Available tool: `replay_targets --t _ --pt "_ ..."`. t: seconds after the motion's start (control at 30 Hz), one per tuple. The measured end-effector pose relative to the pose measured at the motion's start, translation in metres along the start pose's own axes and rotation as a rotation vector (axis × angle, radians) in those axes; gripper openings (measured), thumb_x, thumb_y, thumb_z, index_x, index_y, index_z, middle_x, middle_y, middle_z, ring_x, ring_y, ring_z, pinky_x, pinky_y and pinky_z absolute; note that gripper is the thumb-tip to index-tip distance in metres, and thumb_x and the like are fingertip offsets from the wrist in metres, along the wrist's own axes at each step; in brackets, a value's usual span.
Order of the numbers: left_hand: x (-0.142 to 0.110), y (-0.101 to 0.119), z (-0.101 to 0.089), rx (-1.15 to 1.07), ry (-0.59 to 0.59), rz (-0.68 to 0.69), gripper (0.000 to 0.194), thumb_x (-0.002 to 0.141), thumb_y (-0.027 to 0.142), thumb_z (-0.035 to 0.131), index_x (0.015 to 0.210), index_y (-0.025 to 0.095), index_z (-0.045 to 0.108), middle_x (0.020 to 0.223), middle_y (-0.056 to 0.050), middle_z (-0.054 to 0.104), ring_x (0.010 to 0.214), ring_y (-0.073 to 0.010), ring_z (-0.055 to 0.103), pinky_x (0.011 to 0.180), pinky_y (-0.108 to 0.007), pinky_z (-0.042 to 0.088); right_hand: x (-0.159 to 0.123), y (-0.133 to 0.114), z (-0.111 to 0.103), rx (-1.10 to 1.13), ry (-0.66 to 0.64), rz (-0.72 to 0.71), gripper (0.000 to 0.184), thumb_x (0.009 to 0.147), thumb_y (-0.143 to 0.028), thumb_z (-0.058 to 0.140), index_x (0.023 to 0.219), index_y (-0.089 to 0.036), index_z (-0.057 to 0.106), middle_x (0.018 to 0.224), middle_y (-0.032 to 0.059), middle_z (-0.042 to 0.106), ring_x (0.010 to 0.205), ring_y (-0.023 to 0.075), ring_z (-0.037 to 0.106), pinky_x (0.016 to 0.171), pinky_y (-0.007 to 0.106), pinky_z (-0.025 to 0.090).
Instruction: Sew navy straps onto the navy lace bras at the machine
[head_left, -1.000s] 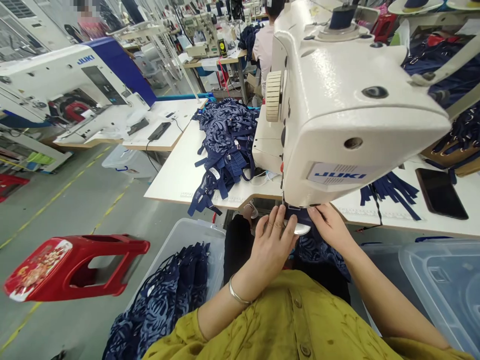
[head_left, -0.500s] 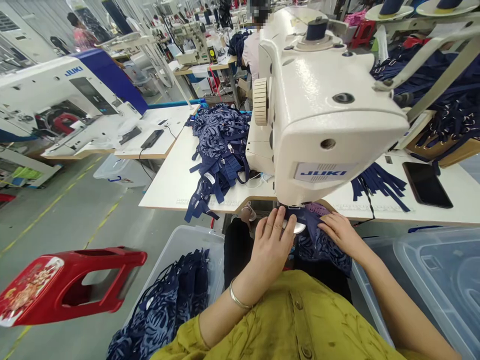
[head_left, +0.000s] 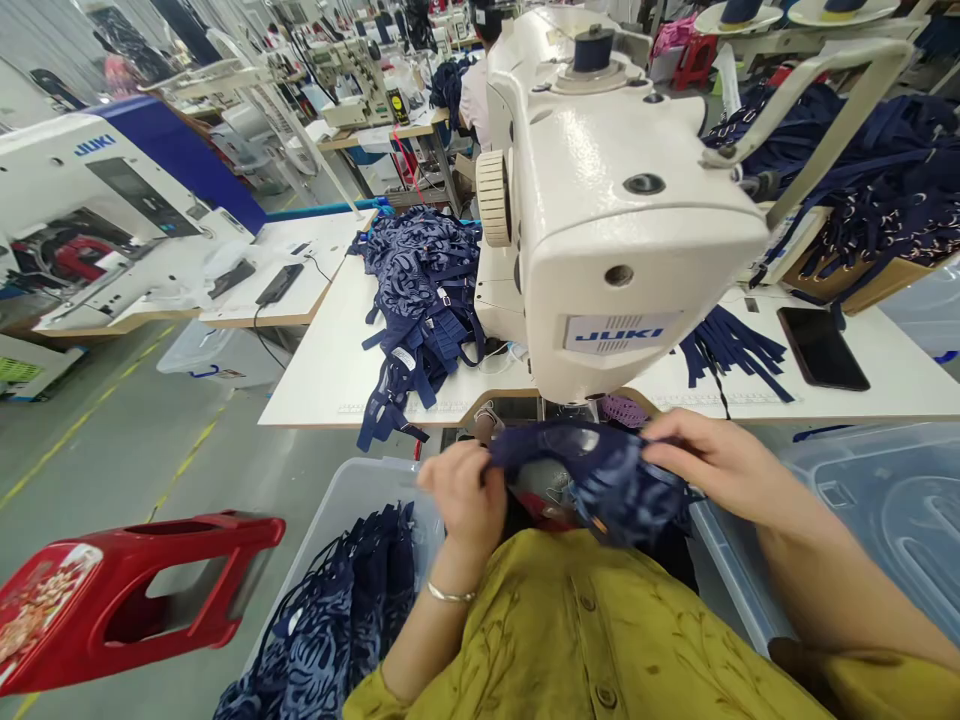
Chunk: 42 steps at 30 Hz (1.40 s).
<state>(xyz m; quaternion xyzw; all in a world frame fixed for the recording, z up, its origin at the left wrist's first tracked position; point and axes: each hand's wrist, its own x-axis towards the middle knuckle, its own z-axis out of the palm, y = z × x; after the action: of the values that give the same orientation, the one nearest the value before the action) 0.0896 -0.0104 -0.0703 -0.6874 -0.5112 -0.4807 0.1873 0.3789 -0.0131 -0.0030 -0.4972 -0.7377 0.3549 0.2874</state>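
Observation:
Between my two hands a navy patterned bra point(head_left: 622, 485) is stretched out, blurred by motion, just below and in front of the sewing machine point(head_left: 600, 250). My left hand point(head_left: 469, 495) is closed on the garment's left end, a plain dark band. At the other end, my right hand point(head_left: 701, 455) pinches the fabric near its upper edge. The garment hangs over my lap, apart from the machine head. A pile of similar navy garments point(head_left: 420, 280) lies on the white table point(head_left: 307, 385) left of the machine.
Left of my lap stands a clear bin point(head_left: 427, 500) with more navy garments; a lidded clear bin point(head_left: 885, 540) is at right. Navy straps point(head_left: 731, 350) and a phone point(head_left: 823, 348) lie on the table's right. A red stool point(head_left: 172, 590) stands on the floor at left.
The garment has come away from under the machine head toward me. My left hand moved left and down and closed on its end; my right hand has lifted slightly, and the view shifted.

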Motion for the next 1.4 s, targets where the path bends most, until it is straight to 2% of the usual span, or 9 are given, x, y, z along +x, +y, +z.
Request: replay_targets --t 0.07,0.17,0.3,0.37,0.43,0.53,0.63,0.97,1.4 --pt "0.000 -0.020 -0.003 0.126 0.030 -0.098 0.009 0.085 0.015 0.060 0.092 0.020 0.056 0.089 -0.006 0.066 0.088 -0.0209 0.063 0.084 -0.040 0.041 0.024 -0.002 0.026 -0.242 0.105 -0.124 0.026 0.096 -0.040 0.047 0.092 -0.021 0.064 0.088 0.0078 0.069 0.081 0.0228 0.063 0.074 0.036 0.048" --pt "0.001 -0.033 -0.004 0.199 -0.072 -0.095 0.016 0.088 0.015 0.058 0.104 0.017 0.057 0.106 -0.013 0.065 0.107 -0.0262 0.059 0.091 -0.045 0.042 0.048 0.001 0.056 -0.592 0.178 -0.244 0.034 0.099 -0.031 0.040 0.076 -0.017 0.061 0.075 0.0113 0.066 0.075 0.0257 0.061 0.072 0.039 0.044" --pt "0.006 -0.010 0.003 0.056 -0.335 0.339 0.042 0.092 0.009 0.048 0.134 0.015 0.046 0.137 -0.015 0.052 0.136 -0.0243 0.039 0.108 -0.041 0.036 0.053 0.005 0.065 -0.716 0.256 -0.249 0.026 0.096 -0.027 0.047 0.076 -0.016 0.058 0.073 0.0110 0.065 0.074 0.0264 0.060 0.072 0.039 0.042" --pt "0.010 0.007 0.008 -0.017 -0.494 0.585 0.047 0.093 0.006 0.042 0.138 0.017 0.044 0.142 -0.008 0.051 0.139 -0.0205 0.035 0.114 -0.039 0.028 0.050 0.009 0.062 -0.576 0.264 -0.205 0.018 0.093 -0.030 0.053 0.081 -0.018 0.056 0.076 0.0085 0.065 0.076 0.0255 0.060 0.073 0.038 0.043" --pt "0.016 0.021 0.012 -0.055 -0.613 0.684 0.048 0.093 0.006 0.038 0.140 0.016 0.044 0.145 -0.006 0.048 0.140 -0.0190 0.034 0.116 -0.038 0.024 0.048 0.016 0.061 -0.337 0.265 -0.108 0.014 0.092 -0.033 0.055 0.088 -0.020 0.052 0.078 0.0049 0.062 0.075 0.0227 0.059 0.069 0.035 0.044" --pt "0.023 0.032 0.014 -0.085 -0.711 0.632 0.049 0.093 0.009 0.036 0.141 0.012 0.042 0.149 -0.007 0.044 0.139 -0.0198 0.036 0.112 -0.038 0.026 0.047 0.028 0.061 0.024 0.221 0.013 0.013 0.095 -0.035 0.047 0.100 -0.023 0.047 0.072 -0.0007 0.055 0.067 0.0183 0.055 0.064 0.031 0.044" --pt "0.023 0.035 0.011 -0.095 -0.745 0.518 0.050 0.093 0.017 0.038 0.143 0.013 0.040 0.149 -0.008 0.043 0.138 -0.0201 0.038 0.106 -0.038 0.028 0.049 0.035 0.061 0.180 0.178 0.024 0.013 0.097 -0.034 0.039 0.101 -0.024 0.045 0.067 -0.0038 0.047 0.063 0.0161 0.050 0.066 0.030 0.043" --pt "0.020 0.036 0.009 -0.079 -0.736 0.377 0.057 0.087 0.022 0.045 0.143 0.010 0.040 0.147 -0.009 0.046 0.137 -0.0203 0.038 0.099 -0.038 0.026 0.063 0.025 0.058 -0.127 0.321 -0.033 0.005 0.090 -0.025 0.045 0.092 -0.022 0.048 0.079 0.0034 0.060 0.076 0.0215 0.057 0.071 0.032 0.041" --pt "0.017 0.038 0.011 -0.029 -0.714 0.377 0.055 0.088 0.013 0.040 0.143 0.011 0.039 0.145 -0.009 0.048 0.138 -0.0188 0.036 0.099 -0.036 0.027 0.063 0.030 0.060 -0.167 0.330 0.031 0.010 0.091 -0.031 0.043 0.087 -0.023 0.046 0.076 0.0039 0.059 0.073 0.0225 0.058 0.064 0.032 0.041"
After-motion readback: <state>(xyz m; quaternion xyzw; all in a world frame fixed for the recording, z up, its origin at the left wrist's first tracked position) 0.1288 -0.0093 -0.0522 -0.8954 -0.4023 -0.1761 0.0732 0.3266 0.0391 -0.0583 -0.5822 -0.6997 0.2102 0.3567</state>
